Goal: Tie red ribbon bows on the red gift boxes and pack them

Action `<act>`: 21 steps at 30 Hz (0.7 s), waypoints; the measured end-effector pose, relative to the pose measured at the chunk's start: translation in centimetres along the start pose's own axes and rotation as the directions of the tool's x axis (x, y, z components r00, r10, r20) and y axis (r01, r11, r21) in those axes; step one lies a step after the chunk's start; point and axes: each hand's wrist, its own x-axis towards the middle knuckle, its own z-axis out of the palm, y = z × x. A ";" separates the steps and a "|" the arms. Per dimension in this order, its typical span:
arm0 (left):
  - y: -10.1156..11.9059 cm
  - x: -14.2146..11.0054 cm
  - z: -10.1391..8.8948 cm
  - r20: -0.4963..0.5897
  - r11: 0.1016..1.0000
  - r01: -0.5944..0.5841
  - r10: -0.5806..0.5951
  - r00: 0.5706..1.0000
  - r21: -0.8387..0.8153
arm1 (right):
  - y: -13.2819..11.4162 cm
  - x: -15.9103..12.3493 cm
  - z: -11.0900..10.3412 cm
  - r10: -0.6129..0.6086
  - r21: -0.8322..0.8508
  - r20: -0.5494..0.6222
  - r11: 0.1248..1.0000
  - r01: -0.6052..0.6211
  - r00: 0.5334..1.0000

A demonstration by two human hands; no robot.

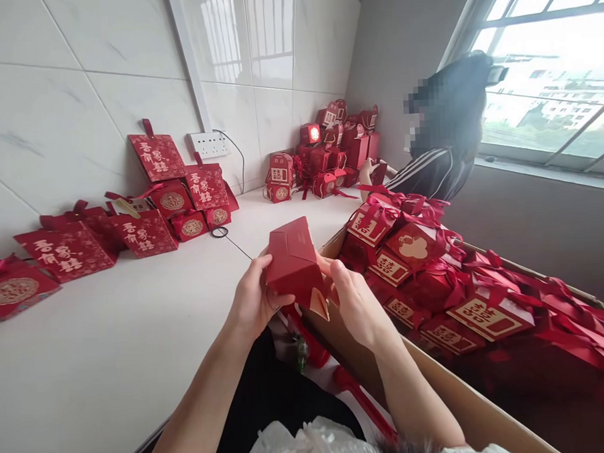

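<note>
A red gift box (pixel 292 257) is held up in front of me, its folded panel side facing up and a beige flap showing at its lower right. My left hand (pixel 255 292) grips it from the left, thumb on the side and fingers underneath. My right hand (pixel 349 298) pinches its right edge, close to the beige flap. Just right of that hand, a large cardboard carton (pixel 428 364) is piled with red gift boxes (pixel 490 312) bearing gold characters and ribbons.
Along the tiled wall, red boxes (pixel 65 253) line the white table (pixel 137 340). More boxes (pixel 323 152) are stacked in the far corner. A power strip (pixel 209 144) hangs on the wall. Beyond the carton, a person (pixel 429 161) handles a dark red box near the window.
</note>
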 end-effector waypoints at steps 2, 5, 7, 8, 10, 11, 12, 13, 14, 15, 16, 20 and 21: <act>0.0 -0.2 0.0 -0.012 1.000 -0.024 0.024 1.000 -0.010 | -0.4 0.4 -0.2 0.007 -0.068 0.018 0.998 -0.006 1.000; -0.5 -1.2 0.4 0.075 0.966 -0.187 0.176 0.982 0.178 | -0.4 0.3 -0.6 0.013 -0.105 0.034 0.994 -0.009 0.999; -1.1 -2.0 0.9 0.213 0.832 -0.394 0.334 0.918 0.390 | 0.0 -0.3 -0.9 -0.020 -0.062 -0.037 0.998 0.018 0.999; -1.5 -2.3 1.3 0.318 0.714 -0.511 0.401 0.859 0.479 | 0.2 -0.8 -1.1 -0.048 -0.027 -0.115 0.999 0.046 0.992; -2.3 -2.7 2.1 0.562 0.447 -0.714 0.441 0.700 0.539 | 0.9 -2.0 -1.7 -0.098 0.038 -0.318 0.993 0.115 0.943; -2.8 -2.8 2.5 0.669 0.349 -0.785 0.411 0.620 0.513 | 1.3 -2.8 -2.2 -0.110 0.060 -0.408 0.987 0.147 0.906; -3.2 -2.7 2.9 0.748 0.298 -0.832 0.369 0.552 0.468 | 1.7 -3.5 -2.6 -0.112 0.074 -0.477 0.983 0.167 0.872; -3.7 -2.5 3.3 0.797 0.299 -0.857 0.332 0.505 0.418 | 2.2 -4.4 -3.2 -0.114 0.072 -0.534 0.981 0.179 0.838; -4.2 -2.2 3.7 0.818 0.350 -0.857 0.306 0.486 0.378 | 2.7 -5.2 -3.7 -0.126 0.044 -0.579 0.982 0.185 0.806; -4.7 -1.9 4.1 0.817 0.435 -0.831 0.295 0.496 0.347 | 3.2 -6.2 -4.3 -0.159 -0.016 -0.602 0.982 0.187 0.783; -5.3 -1.5 4.4 0.799 0.535 -0.782 0.291 0.526 0.320 | 3.7 -7.1 -4.8 -0.216 -0.104 -0.595 0.976 0.192 0.774; -8.5 -0.6 6.1 0.737 0.723 -0.636 0.270 0.620 0.270 | 5.4 -10.7 -6.6 -0.295 -0.294 -0.386 0.937 0.187 0.874; -9.4 -0.5 6.5 0.763 0.670 -0.692 0.291 0.578 0.269 | 5.6 -11.5 -7.1 -0.219 -0.248 -0.401 0.961 0.125 0.889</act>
